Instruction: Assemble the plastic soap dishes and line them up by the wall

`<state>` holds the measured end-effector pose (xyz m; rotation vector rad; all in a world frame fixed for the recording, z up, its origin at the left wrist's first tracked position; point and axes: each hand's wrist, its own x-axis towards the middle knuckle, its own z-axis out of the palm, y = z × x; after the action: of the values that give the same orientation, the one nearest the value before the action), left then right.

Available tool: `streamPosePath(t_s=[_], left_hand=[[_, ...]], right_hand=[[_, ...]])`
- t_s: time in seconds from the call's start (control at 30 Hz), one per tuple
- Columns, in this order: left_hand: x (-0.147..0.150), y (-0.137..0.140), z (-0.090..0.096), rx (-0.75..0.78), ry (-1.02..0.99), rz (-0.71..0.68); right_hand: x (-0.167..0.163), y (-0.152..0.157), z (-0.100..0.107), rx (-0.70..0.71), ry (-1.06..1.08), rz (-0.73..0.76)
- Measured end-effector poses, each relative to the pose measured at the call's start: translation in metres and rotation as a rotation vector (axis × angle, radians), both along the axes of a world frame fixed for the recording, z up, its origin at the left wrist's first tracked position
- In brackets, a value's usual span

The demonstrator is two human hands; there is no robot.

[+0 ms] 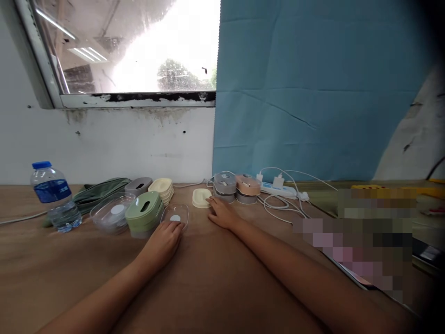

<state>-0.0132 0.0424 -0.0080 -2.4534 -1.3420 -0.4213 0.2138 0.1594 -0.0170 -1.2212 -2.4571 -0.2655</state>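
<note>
My left hand (pixel 168 240) lies palm down at the near edge of a shallow clear plastic tray (pixel 179 212) with a round white label. Its fingers rest over the rim rather than wrapping round it. Flat on the table, a cream plastic lid (pixel 200 198) touches or nearly touches the fingertips of my right hand (pixel 221 213). That hand's fingers are stretched out, the thumb apart. Left of the tray stands a green lidded box (pixel 143 214) with a dark slot. Behind it is a stack of cream lids (pixel 162 189), beside a grey slotted box (pixel 138 185).
Grey (pixel 224 184) and pink (pixel 248 185) lidded boxes stand beyond my right hand. A power strip (pixel 280 190) with loose white cables lies farther right. Clear containers (pixel 113 213), a green pouch (pixel 99 195) and a water bottle (pixel 54 197) occupy the left. The right side is partly pixelated.
</note>
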Motion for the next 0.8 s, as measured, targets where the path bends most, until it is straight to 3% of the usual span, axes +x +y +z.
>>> streamPosePath(t_s=[0.3, 0.53, 0.8], left_hand=[[-0.010, 0.006, 0.001, -0.100, -0.071, -0.005], [-0.010, 0.005, -0.001, -0.092, -0.094, -0.013], [-0.008, 0.003, -0.003, 0.022, -0.117, -0.007]], right_hand=[[-0.022, 0.015, -0.003, -0.043, -0.051, -0.048], [-0.021, 0.015, 0.006, 0.070, -0.047, -0.092], [-0.006, 0.054, 0.036, 0.203, 0.102, -0.410]])
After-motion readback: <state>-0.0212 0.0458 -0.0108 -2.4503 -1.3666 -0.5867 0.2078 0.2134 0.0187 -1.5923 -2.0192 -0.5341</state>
